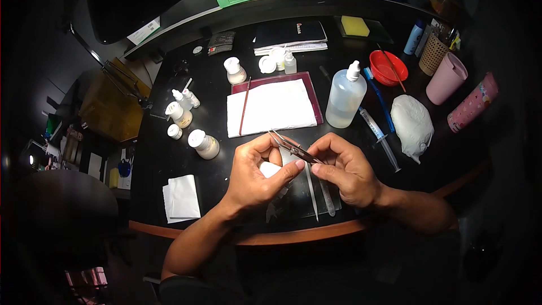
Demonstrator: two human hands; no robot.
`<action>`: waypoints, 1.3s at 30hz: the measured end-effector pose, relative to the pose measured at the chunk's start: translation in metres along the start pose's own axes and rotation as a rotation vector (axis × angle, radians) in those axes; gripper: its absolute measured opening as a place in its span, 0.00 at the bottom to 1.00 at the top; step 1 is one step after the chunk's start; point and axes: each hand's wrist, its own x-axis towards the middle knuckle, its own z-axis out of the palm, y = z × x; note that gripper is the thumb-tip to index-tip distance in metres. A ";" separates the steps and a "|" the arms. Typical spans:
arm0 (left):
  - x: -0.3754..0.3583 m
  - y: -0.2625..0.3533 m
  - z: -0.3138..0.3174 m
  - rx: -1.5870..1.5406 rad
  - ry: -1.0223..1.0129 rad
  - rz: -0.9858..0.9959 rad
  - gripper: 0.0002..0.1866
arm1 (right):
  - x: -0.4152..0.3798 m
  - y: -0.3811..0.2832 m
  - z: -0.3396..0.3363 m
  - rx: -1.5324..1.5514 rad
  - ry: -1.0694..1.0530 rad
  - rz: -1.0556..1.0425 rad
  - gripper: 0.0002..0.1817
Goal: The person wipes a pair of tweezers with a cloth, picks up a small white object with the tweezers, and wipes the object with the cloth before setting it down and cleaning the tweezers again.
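Observation:
Dark metal tweezers point(293, 148) are held between both hands, above the near part of the black desk. My left hand point(261, 170) has its fingers closed on their pointed end, with something white point(270, 169) partly showing in the palm. The thumb and fingers of my right hand point(345, 170) pinch the other end. Whether a small piece sits at the tips is too small to tell. Below the hands lie a thin white pointed tool point(312, 195) and a grey flat-ended tool point(327, 199). Beyond them, a red-brown brush point(245, 107) rests on white folded paper point(274, 107).
White-capped jars point(204, 144) and small bottles stand left; folded tissue point(183, 197) lies near the front edge. To the right are a large clear bottle point(345, 99), a syringe point(379, 138), a blue toothbrush point(384, 104), a red bowl point(388, 69) and a white bundle point(411, 126).

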 end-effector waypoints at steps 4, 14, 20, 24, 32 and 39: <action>0.000 0.003 0.000 -0.017 0.003 -0.038 0.12 | 0.000 -0.003 0.001 0.098 -0.002 0.073 0.10; 0.000 -0.002 0.003 -0.006 0.058 -0.027 0.08 | 0.000 -0.005 0.001 0.088 -0.015 0.107 0.10; 0.001 -0.005 0.002 0.011 0.088 -0.009 0.09 | 0.001 0.000 0.001 0.067 -0.019 0.087 0.09; 0.002 -0.006 0.002 0.017 0.086 -0.003 0.11 | 0.001 -0.002 0.000 0.057 -0.023 0.102 0.09; 0.002 -0.010 -0.003 -0.138 -0.006 0.025 0.10 | 0.001 -0.002 0.000 0.068 0.014 0.043 0.10; 0.001 -0.016 -0.007 -0.342 -0.026 -0.054 0.18 | 0.002 0.002 -0.004 0.055 0.036 0.027 0.10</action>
